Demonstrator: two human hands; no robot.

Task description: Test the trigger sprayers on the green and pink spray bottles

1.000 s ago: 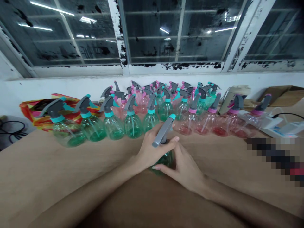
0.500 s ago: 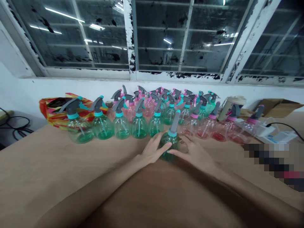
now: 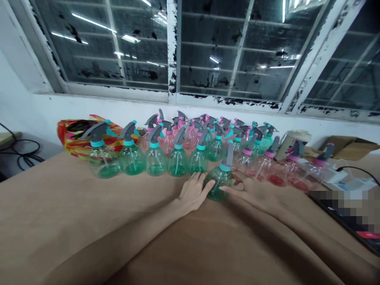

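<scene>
A green-tinted spray bottle (image 3: pixel 219 183) with a turquoise collar and a grey trigger stands upright on the table between my two hands. My left hand (image 3: pixel 192 192) holds its left side, thumb across the front and fingers along the side. From the right, my right hand (image 3: pixel 247 192) has its thumb against the front of the bottle, with its other fingers curled around the far right side, partly hidden. Just behind stands a row of similar green spray bottles (image 3: pixel 177 161), and a row of pink spray bottles (image 3: pixel 277 174) continues on the right.
More spray bottles crowd against the wall below the window. A red and yellow plastic bag (image 3: pixel 74 148) lies at the back left. At the right are a pale canister (image 3: pixel 292 143), a cardboard box (image 3: pixel 348 146), a white power strip (image 3: pixel 347 178) and a dark flat object (image 3: pixel 335 213), partly pixelated.
The camera view has shifted slightly, so the scene sits a little further right. Both hands stay at the same green spray bottle, which remains upright in about the same place.
</scene>
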